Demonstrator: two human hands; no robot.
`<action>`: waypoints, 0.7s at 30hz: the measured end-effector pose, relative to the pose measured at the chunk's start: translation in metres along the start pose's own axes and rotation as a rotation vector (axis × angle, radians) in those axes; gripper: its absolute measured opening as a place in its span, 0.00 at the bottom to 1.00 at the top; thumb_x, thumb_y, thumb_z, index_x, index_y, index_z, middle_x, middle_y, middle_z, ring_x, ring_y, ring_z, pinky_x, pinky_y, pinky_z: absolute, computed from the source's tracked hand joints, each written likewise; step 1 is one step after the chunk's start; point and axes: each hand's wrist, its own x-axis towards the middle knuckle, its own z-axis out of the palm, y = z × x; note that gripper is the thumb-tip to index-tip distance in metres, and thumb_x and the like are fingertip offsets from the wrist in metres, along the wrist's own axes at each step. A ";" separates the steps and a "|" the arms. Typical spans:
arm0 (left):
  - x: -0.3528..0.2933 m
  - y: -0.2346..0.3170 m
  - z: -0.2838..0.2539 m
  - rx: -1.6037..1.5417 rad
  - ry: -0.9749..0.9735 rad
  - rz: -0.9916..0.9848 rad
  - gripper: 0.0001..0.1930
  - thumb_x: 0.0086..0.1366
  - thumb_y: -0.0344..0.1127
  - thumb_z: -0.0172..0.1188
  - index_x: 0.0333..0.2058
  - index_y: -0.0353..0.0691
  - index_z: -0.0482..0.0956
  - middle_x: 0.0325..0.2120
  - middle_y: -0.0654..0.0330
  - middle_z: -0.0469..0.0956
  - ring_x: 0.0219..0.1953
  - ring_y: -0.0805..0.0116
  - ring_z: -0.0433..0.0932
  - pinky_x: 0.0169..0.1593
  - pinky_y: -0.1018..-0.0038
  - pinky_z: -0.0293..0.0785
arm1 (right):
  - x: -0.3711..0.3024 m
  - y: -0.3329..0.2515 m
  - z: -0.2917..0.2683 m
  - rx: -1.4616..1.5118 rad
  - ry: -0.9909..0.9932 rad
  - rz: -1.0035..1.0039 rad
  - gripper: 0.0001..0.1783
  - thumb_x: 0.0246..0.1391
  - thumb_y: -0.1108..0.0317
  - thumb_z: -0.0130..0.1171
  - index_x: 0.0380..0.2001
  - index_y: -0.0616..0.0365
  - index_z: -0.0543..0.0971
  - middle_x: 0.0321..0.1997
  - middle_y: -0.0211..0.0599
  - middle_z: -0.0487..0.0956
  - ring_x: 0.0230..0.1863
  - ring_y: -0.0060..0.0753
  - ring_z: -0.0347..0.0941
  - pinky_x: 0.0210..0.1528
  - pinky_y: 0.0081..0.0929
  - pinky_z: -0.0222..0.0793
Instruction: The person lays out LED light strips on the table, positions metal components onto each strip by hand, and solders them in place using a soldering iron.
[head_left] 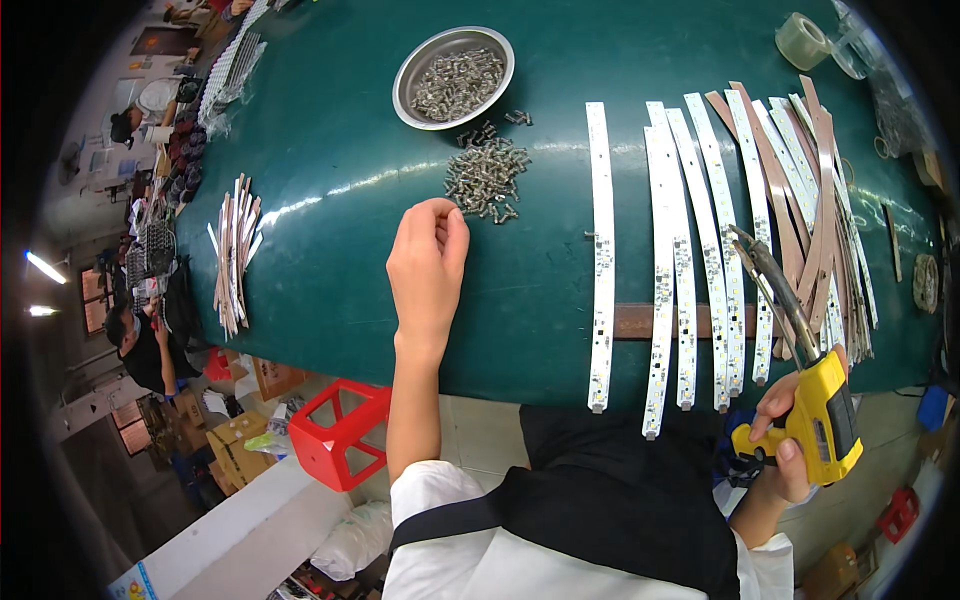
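My left hand is over the table at the near edge of a pile of small metal connector-like parts. Its fingers are curled together, and whatever they may pinch is hidden. To the right, my right hand grips a yellow soldering gun with a dark barrel and a thin feed tube angled up over the boards. Several long white LED strip boards lie side by side between my hands, their near ends close to the table's front edge. A small part sits against the left edge of the leftmost board.
A steel bowl of similar small parts stands behind the pile. More strips lie stacked at right, and a bundle of narrow strips at far left. Tape is at back right. Below the table edge stands a red stool. Other people are at left.
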 end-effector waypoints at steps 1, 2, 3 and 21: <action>-0.001 0.000 0.001 -0.099 0.023 -0.058 0.04 0.64 0.27 0.57 0.36 0.33 0.75 0.27 0.59 0.76 0.27 0.70 0.77 0.33 0.75 0.73 | -0.001 0.001 0.000 -0.015 0.004 -0.003 0.53 0.43 0.62 0.60 0.65 0.76 0.44 0.33 0.45 0.72 0.23 0.28 0.70 0.28 0.19 0.67; -0.001 0.000 0.002 -0.099 0.021 -0.057 0.04 0.64 0.27 0.57 0.36 0.33 0.75 0.27 0.59 0.76 0.27 0.70 0.77 0.33 0.75 0.73 | -0.001 0.001 0.000 -0.010 0.003 0.000 0.53 0.43 0.62 0.60 0.65 0.76 0.44 0.33 0.44 0.72 0.23 0.28 0.70 0.28 0.19 0.67; -0.001 0.000 0.002 -0.120 0.036 -0.056 0.04 0.64 0.27 0.58 0.36 0.33 0.75 0.27 0.59 0.77 0.28 0.71 0.76 0.33 0.75 0.73 | -0.001 0.001 0.000 -0.005 0.002 0.003 0.53 0.43 0.61 0.60 0.65 0.76 0.44 0.33 0.44 0.71 0.23 0.28 0.69 0.28 0.19 0.67; -0.017 0.097 0.035 -0.518 -0.386 0.277 0.09 0.55 0.23 0.63 0.36 0.36 0.80 0.27 0.60 0.78 0.28 0.70 0.77 0.33 0.76 0.74 | -0.010 -0.008 0.005 0.209 -0.017 0.266 0.53 0.42 0.63 0.68 0.69 0.58 0.50 0.35 0.46 0.77 0.28 0.30 0.73 0.29 0.21 0.72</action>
